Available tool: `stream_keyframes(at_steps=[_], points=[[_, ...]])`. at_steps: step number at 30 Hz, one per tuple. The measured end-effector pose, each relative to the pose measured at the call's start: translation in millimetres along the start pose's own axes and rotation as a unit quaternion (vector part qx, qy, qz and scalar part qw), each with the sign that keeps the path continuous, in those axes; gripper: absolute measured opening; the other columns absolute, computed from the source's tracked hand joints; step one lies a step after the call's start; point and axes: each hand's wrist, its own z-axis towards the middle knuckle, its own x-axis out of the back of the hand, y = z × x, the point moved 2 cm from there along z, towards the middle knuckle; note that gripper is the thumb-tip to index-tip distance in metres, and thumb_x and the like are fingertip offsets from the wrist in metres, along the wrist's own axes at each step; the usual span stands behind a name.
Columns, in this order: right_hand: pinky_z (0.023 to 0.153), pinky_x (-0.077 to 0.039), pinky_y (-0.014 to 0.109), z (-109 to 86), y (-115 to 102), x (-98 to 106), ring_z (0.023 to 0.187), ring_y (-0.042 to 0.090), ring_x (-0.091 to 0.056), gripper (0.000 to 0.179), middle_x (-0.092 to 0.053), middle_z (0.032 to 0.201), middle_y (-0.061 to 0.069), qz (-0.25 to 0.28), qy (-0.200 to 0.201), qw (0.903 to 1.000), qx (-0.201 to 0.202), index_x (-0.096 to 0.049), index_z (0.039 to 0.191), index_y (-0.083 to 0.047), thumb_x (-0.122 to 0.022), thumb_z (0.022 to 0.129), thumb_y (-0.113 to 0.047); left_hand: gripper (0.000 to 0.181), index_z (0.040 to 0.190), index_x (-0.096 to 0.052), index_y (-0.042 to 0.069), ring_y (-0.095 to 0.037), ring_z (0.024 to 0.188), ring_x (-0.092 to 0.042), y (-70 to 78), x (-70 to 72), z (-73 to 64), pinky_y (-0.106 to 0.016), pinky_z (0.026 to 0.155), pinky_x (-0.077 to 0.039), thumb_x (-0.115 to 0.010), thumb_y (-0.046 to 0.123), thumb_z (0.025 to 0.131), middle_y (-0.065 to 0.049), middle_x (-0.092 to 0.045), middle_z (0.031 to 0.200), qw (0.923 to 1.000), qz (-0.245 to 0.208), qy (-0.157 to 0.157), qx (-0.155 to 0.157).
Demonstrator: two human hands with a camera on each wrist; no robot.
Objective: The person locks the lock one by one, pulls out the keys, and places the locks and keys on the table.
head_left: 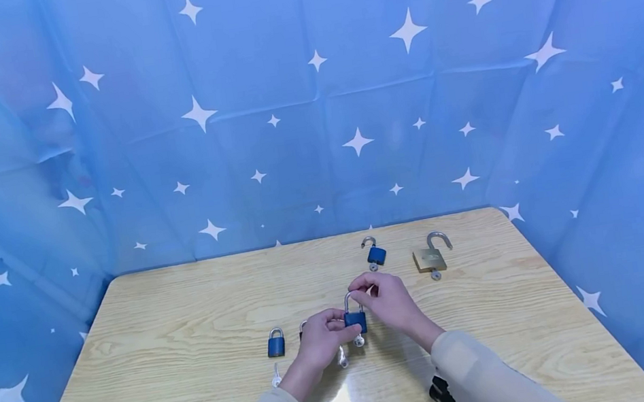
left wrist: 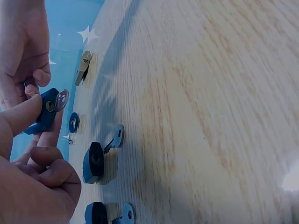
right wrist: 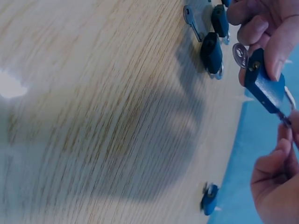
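My left hand (head_left: 320, 337) grips the body of a blue padlock (head_left: 355, 320), thumb on one face and fingers behind it. A key (head_left: 359, 341) sticks out of the lock's underside, seen also in the left wrist view as a round key head (left wrist: 62, 100). With thumb and fingertips my right hand (head_left: 390, 300) pinches the lock's shackle (head_left: 346, 300). The padlock is held above the table, shackle upward. Whether the shackle is released, I cannot tell. Partly hidden behind the left hand is another padlock (left wrist: 94, 162), with a loose key (head_left: 342, 357) beside it.
At left lies a blue padlock (head_left: 276, 343) with closed shackle, a key (head_left: 276, 377) before it. Farther back are a blue padlock (head_left: 376, 255) and a larger brass padlock (head_left: 429, 260), both with open shackles and keys inserted. Starry blue curtain (head_left: 292, 164) surrounds the wooden table (head_left: 190, 316).
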Motion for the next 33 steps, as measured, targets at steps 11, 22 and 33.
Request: stream_keyframes(at_steps=[11, 22, 33], points=[[0.062, -0.042, 0.024, -0.4, 2.0, 0.0, 0.068, 0.013, -0.051, 0.004, -0.068, 0.083, -0.004, 0.005, 0.008, 0.9998, -0.018, -0.073, 0.093, -0.018, -0.069, 0.091, -0.017, 0.031, 0.104, -0.070, 0.002, -0.015, 0.083, -0.070, -0.4, -1.6, -0.6, -0.035, 0.087, -0.049, -0.075, 0.027, 0.085, -0.007, -0.075, 0.090, 0.9995, -0.027, -0.018, -0.001], [0.058, -0.041, 0.024, 0.2, 4.3, -2.0, 0.065, 0.013, -0.050, 0.005, -0.066, 0.081, -0.001, 0.023, -0.001, 0.9991, -0.036, -0.072, 0.088, -0.018, -0.069, 0.091, -0.015, 0.031, 0.099, -0.070, 0.002, -0.016, 0.080, -0.066, -2.4, -5.2, -0.9, -0.030, 0.075, -0.046, -0.076, 0.029, 0.084, -0.004, -0.072, 0.083, 0.9993, -0.030, 0.010, 0.020], [0.058, -0.042, 0.025, -1.7, 5.9, -0.3, 0.064, 0.013, -0.051, 0.006, -0.065, 0.078, 0.000, 0.031, -0.010, 0.9989, -0.035, -0.071, 0.086, -0.015, -0.068, 0.091, -0.012, 0.030, 0.102, -0.069, 0.000, -0.012, 0.076, -0.066, 0.2, -11.1, -3.1, -0.036, 0.080, -0.051, -0.074, 0.025, 0.086, -0.008, -0.073, 0.086, 0.9981, -0.055, 0.023, 0.014]])
